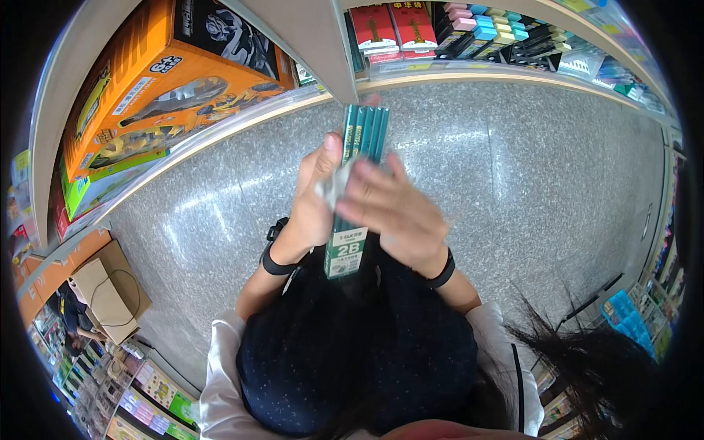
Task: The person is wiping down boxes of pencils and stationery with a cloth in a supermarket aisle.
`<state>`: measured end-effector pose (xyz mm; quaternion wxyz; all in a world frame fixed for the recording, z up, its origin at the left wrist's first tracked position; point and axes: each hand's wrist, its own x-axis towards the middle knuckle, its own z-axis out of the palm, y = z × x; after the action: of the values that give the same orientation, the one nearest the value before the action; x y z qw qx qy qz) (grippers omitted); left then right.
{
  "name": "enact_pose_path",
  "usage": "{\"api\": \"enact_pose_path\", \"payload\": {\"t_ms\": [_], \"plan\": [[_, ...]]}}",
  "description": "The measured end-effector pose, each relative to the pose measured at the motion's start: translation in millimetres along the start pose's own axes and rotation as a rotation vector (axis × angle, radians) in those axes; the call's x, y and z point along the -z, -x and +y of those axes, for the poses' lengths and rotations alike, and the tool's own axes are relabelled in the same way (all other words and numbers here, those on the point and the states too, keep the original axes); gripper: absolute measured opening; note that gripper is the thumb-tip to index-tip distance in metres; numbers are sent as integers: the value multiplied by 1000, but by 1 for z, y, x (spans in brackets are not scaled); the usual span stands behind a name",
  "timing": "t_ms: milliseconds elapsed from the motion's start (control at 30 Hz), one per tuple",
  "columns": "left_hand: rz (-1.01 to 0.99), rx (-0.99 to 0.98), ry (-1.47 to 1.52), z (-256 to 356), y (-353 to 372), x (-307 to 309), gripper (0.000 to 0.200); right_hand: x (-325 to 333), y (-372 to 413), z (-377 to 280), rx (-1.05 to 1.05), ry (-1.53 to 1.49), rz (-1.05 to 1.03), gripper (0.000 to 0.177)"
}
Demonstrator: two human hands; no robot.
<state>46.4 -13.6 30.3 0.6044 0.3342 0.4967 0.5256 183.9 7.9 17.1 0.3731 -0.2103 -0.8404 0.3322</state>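
My left hand (pixel 313 194) grips a pack of dark green pencils (pixel 367 132) from its left side, with the thumb along the edge. The pack stands upright in front of my body; its pencil ends point away from me, and the white and green label reading 2B (pixel 347 251) is at the near end. Over the middle of the pack lies my right hand (pixel 400 213), blurred by motion. Its fingers press a crumpled white cloth or tissue (pixel 336 185) against the pencils and hide part of them.
Shelves curve around the aisle. Large orange toy boxes (pixel 183 88) fill the left one, while red packs (pixel 392 28) and pastel-coloured stationery (pixel 488 26) line the far one. A cardboard box (pixel 106 293) stands at the lower left near a person (pixel 73 315). Speckled grey floor (pixel 469 169) lies below.
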Motion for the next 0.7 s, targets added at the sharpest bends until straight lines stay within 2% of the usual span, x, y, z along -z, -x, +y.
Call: {"api": "enact_pose_path", "payload": {"t_ms": [33,100,167,233,333,500,567,633,700], "plan": [[66,19,0,3,-3,-1,63,-8,8,-2,56,-111,109,30],[136,33,0,7,-5,0,65,-12,20,-8,95,-169,33,29],[70,3,84,10,-6,1,67,-13,26,-8,157,-198,-14,25],[96,-6,61,14,-6,-4,68,-13,29,-7,216,-227,-58,20],[3,-27,77,11,-5,0,67,-13,31,-6,329,-238,-114,13],[0,32,196,14,-6,9,71,-2,26,-6,290,-401,-237,12],[-5,44,237,9,-5,17,73,17,18,-3,89,-637,-143,15],[-78,-41,213,6,-4,21,75,29,13,-7,-119,-465,184,18],[-91,-34,168,14,-3,17,74,31,-20,-7,-152,-173,492,19]]}}
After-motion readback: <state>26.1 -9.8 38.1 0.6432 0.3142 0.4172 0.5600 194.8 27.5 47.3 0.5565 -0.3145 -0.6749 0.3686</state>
